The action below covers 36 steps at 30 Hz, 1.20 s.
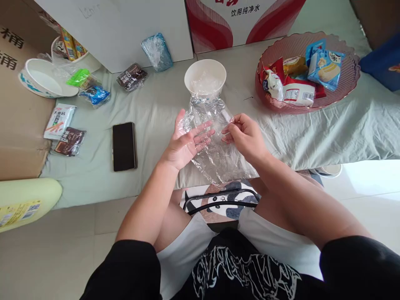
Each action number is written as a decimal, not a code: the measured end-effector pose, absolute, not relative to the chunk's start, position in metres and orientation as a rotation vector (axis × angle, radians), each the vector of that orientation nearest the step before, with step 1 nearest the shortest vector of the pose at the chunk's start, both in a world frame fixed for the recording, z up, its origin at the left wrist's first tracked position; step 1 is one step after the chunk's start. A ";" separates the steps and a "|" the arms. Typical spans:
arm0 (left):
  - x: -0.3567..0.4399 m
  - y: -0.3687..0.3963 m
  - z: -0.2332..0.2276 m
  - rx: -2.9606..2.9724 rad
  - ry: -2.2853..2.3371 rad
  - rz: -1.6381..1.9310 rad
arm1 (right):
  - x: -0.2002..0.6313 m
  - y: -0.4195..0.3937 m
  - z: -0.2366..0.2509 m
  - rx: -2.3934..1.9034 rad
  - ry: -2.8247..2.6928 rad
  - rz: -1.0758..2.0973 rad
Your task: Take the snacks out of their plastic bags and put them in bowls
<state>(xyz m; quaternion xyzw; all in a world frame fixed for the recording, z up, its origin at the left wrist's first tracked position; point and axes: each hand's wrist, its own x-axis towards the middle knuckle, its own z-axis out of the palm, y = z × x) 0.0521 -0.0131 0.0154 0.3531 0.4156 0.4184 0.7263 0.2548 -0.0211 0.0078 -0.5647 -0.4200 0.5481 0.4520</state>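
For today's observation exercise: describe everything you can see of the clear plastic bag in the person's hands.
The clear plastic bag is thin, crinkled, glossy film, see-through and seemingly empty. It hangs loosely over the bed edge, below the white bowl. The left hand lies open with spread fingers against it; the right hand pinches its right edge.

pale tiled floor (78,233), cardboard box (18,104)

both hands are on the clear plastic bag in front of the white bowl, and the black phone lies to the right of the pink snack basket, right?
Not quite. The head view shows the black phone far to the left of the pink snack basket, on the green sheet. The rest holds: left hand and right hand are both on the clear plastic bag, in front of the white bowl.
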 end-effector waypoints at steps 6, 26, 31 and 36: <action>0.040 -0.002 0.019 0.862 1.080 1.048 | 0.258 -0.029 0.015 -1.247 -1.100 1.702; 0.042 -0.004 0.017 0.956 0.947 0.888 | 0.257 -0.025 0.000 -1.043 -1.069 1.446; 0.036 -0.003 0.019 0.893 0.826 0.901 | 0.260 -0.025 0.004 -0.998 -0.986 1.506; 0.030 0.005 0.015 0.899 0.943 0.869 | 0.267 -0.025 0.008 -0.977 -1.028 1.525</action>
